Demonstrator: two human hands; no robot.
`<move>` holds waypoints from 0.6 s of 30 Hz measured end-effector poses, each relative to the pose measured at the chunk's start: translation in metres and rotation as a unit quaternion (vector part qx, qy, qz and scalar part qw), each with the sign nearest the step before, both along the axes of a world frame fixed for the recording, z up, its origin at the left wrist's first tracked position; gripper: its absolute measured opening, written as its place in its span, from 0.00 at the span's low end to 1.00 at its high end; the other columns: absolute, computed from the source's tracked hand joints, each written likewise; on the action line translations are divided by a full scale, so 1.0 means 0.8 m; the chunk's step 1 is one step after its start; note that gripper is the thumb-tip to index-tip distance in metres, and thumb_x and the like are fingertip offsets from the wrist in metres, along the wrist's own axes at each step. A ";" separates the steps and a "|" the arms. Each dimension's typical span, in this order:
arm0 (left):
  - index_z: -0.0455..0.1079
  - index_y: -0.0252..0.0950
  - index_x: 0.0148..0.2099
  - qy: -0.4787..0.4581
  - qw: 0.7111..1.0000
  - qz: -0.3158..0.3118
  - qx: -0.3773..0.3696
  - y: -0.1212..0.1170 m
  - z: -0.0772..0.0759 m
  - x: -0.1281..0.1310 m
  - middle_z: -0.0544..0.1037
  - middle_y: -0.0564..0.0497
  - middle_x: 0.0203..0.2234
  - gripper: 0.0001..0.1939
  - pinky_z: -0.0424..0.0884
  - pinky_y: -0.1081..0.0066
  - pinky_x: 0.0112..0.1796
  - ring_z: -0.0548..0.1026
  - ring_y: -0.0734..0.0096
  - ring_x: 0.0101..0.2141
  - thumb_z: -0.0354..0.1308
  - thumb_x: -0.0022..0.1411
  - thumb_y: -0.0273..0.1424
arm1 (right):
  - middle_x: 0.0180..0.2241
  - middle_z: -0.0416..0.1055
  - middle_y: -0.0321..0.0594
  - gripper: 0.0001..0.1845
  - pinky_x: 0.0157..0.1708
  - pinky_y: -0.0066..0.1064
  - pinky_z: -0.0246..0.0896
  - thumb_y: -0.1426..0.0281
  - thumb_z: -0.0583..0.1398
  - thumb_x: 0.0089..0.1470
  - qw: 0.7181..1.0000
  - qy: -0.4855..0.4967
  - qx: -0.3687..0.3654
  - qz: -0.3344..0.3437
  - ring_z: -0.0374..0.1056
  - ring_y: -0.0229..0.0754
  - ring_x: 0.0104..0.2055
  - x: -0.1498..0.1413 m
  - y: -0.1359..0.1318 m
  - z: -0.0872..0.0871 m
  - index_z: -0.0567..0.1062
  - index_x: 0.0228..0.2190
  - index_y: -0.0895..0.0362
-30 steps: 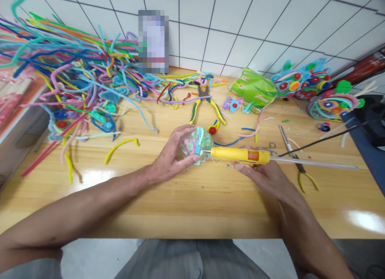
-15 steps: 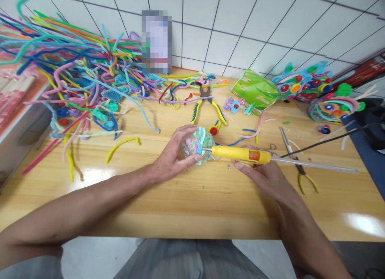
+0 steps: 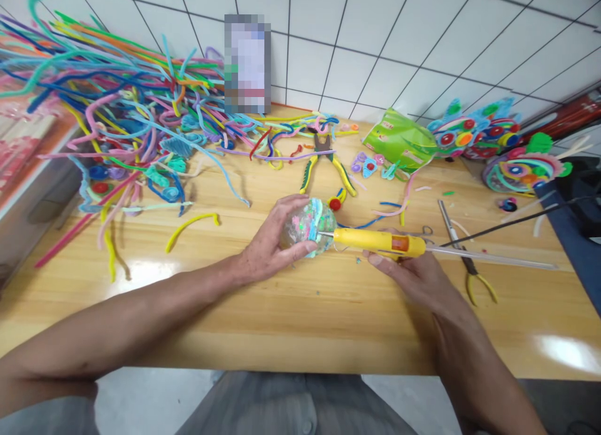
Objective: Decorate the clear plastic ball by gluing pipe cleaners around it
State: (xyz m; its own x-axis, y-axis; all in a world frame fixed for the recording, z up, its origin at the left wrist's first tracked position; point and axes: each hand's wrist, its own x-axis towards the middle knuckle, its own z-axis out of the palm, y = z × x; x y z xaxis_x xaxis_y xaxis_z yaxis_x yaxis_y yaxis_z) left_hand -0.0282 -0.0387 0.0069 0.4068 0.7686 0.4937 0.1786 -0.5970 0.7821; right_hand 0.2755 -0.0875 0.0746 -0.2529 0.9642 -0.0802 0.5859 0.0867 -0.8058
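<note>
My left hand (image 3: 277, 244) is closed around a clear rounded container (image 3: 328, 225) with coloured bits in it and light blue and mint fuzzy strips across its side. My right hand (image 3: 410, 275) grips a yellow hot glue gun (image 3: 366, 238), a clear glue stick (image 3: 498, 256) jutting from its back end. The gun's metal nozzle meets the strips on the container, or comes very near them. Just beyond the container are a red button-like piece (image 3: 335, 204) and yellow-handled pliers (image 3: 328, 166).
Tangled pipe cleaners (image 3: 154, 116) cover the back left. At the back right are a green packet (image 3: 399, 141) and decorated fuzzy pieces (image 3: 514, 169). Another pair of yellow-handled pliers (image 3: 479, 285) lies near a black cord (image 3: 507, 219). A blurred panel (image 3: 248, 66) leans on the tiled wall.
The view has shifted slightly. Both hands keep their holds, and the glue gun's nozzle stays at the same spot on the container.
</note>
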 end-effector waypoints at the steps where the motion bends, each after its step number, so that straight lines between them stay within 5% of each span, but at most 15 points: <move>1: 0.57 0.46 0.75 0.002 1.000 0.000 0.000 0.000 0.000 0.000 0.68 0.38 0.67 0.35 0.68 0.45 0.69 0.67 0.49 0.70 0.64 0.73 0.44 | 0.30 0.76 0.38 0.20 0.31 0.37 0.70 0.48 0.62 0.65 1.000 0.001 -0.001 0.002 0.72 0.46 0.31 -0.001 0.000 0.001 0.78 0.35 0.51; 18: 0.56 0.45 0.75 0.001 1.000 -0.004 0.016 0.002 -0.002 0.001 0.68 0.37 0.67 0.36 0.68 0.46 0.69 0.67 0.48 0.70 0.65 0.72 0.42 | 0.33 0.81 0.39 0.19 0.35 0.36 0.76 0.48 0.66 0.63 0.999 0.040 -0.021 -0.013 0.77 0.47 0.34 0.006 -0.002 -0.009 0.82 0.37 0.51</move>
